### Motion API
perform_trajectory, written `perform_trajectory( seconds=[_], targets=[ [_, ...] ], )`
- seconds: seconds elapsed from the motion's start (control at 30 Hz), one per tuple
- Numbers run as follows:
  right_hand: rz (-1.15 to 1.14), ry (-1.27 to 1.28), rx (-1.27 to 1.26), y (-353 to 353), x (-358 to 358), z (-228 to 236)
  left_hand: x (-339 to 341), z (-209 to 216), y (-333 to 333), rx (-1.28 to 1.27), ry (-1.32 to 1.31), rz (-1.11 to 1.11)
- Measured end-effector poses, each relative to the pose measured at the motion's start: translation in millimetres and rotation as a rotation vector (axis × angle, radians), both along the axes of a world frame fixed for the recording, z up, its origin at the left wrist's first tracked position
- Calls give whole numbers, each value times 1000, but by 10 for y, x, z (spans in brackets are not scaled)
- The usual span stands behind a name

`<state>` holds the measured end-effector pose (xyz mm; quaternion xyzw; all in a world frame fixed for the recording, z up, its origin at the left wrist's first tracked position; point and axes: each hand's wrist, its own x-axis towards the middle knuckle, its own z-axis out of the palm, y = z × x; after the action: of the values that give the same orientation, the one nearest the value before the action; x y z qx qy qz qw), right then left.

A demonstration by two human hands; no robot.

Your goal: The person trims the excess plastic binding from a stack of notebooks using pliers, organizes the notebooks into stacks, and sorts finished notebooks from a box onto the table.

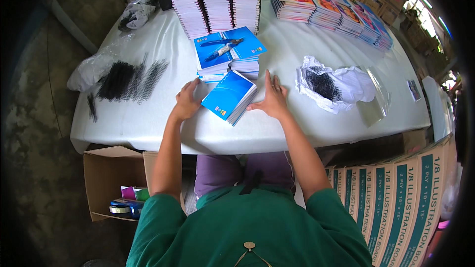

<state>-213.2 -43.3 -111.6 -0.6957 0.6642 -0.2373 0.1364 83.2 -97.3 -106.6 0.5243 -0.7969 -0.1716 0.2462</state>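
Note:
A small stack of blue-covered notebooks [227, 95] lies tilted on the table in front of me. My left hand [187, 101] rests at its left side, fingers apart and thumb near its edge. On the other side my right hand [272, 98] is spread open, its thumb reaching the lower right edge of the pages. Neither hand is wrapped round anything. Just behind stand two more piles of blue notebooks [251, 44], side by side. A dark blue pen [213, 42] and a clear-barrelled tool with a dark tip [222, 51] lie across their tops.
Black spiral binding coils [129, 80] lie at the left beside plastic bags [89, 71]. More coils fill a white bag [341, 86] at right. Tall notebook stacks [213, 5] and colourful books [326, 10] stand behind. Cartons [391, 193] and an open box [111, 168] flank my legs.

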Motion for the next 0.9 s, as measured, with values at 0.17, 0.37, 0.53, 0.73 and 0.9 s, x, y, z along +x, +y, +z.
perform_trajectory(
  seconds=[0.17, 0.37, 0.53, 0.73, 0.9],
  targets=[
    [124, 15, 113, -247, -80, 37, -322, -83, -133, -113, 23, 126],
    [69, 59, 97, -371, 32, 63, -424, -79, -407, -75, 9, 244],
    [-26, 43, 81, -594, 169, 65, -319, -110, -969, -9, 116, 182],
    [-88, 31, 109, -762, 209, 150, -341, -17, -1169, 25, 234, 99],
    [-81, 55, 72, -792, 171, 100, -324, -107, -1212, 21, 384, -37]
  ],
)
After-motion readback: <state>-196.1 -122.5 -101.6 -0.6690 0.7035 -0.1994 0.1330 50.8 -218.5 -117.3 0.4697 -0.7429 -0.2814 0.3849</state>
